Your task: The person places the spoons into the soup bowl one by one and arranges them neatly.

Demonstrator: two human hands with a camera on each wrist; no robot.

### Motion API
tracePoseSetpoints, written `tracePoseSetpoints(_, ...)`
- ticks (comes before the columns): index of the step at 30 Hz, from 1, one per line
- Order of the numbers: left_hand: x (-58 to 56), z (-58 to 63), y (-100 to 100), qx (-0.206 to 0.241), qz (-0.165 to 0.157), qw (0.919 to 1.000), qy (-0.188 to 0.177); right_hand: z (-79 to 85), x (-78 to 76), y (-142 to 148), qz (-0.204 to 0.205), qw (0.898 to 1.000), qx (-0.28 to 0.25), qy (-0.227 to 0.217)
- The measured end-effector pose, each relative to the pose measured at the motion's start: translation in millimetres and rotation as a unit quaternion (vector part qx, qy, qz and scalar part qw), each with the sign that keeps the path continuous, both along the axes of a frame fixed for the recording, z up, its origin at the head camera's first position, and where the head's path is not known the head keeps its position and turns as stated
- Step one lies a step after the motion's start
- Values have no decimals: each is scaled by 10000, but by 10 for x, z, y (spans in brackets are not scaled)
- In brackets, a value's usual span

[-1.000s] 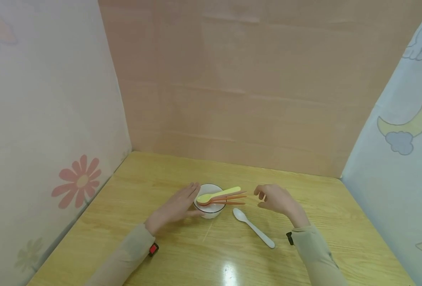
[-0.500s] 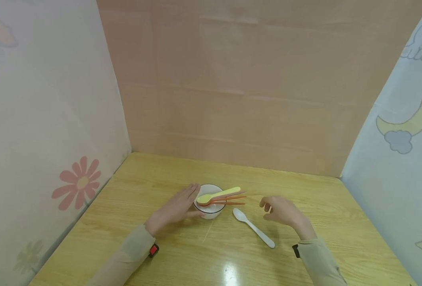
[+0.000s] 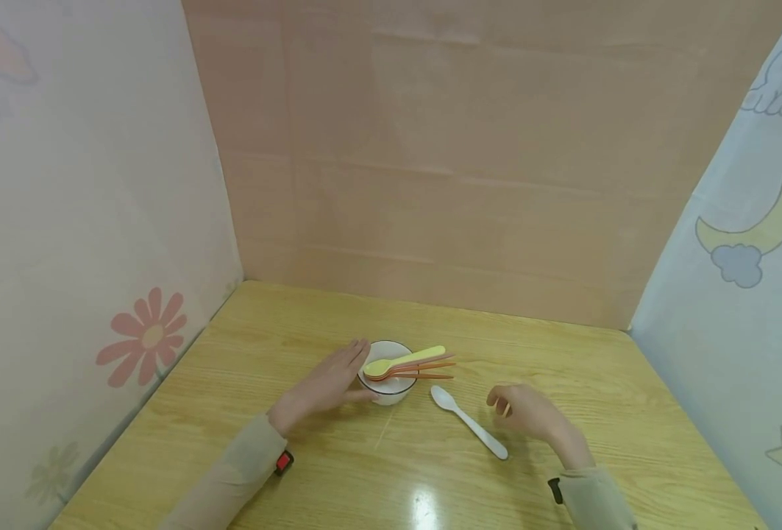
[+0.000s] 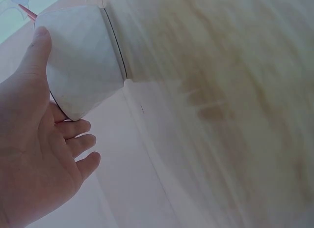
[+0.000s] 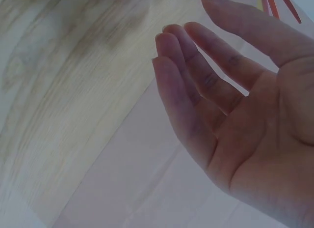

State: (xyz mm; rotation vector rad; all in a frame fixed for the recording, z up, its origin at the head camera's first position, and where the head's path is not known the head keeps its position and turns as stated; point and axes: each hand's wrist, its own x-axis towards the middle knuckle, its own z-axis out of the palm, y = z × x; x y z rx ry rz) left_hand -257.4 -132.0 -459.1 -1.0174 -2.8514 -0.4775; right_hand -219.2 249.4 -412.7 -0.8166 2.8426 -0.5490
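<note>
A white bowl (image 3: 391,399) with a dark rim stands on the table, held at its left side by my left hand (image 3: 324,383). In the left wrist view the thumb lies along the bowl wall (image 4: 83,56), with fingers on the other side. Across the bowl lie a yellow spoon (image 3: 422,356) and several thin orange-red utensils (image 3: 438,365), their handles jutting out to the right. A white spoon (image 3: 473,427) rests on the wood, bowl end toward the upper left. Just right of it hovers my right hand (image 3: 532,414), its fingers loosely bent around nothing.
The light wooden table (image 3: 324,478) ends at a brown paper-covered wall (image 3: 430,162) behind. Pale patterned panels flank it, the left one (image 3: 99,206) with flowers and the right one (image 3: 715,324) with a moon and star.
My right hand has drawn back toward me and slightly right, away from the bowl and now beside the white spoon. The left hand, bowl and utensils have stayed put.
</note>
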Motion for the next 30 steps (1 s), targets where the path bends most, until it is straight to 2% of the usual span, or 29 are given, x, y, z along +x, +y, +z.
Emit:
tracePoseSetpoints(10,-5,-7,-7,43,-7,10000,27,-53,104,-9,-210,9987,-196,-414)
tracePoseSetpoints(30,-11,-35,-7,-6,31,10000,21,-221,168,-19,85,9978,-518,-415)
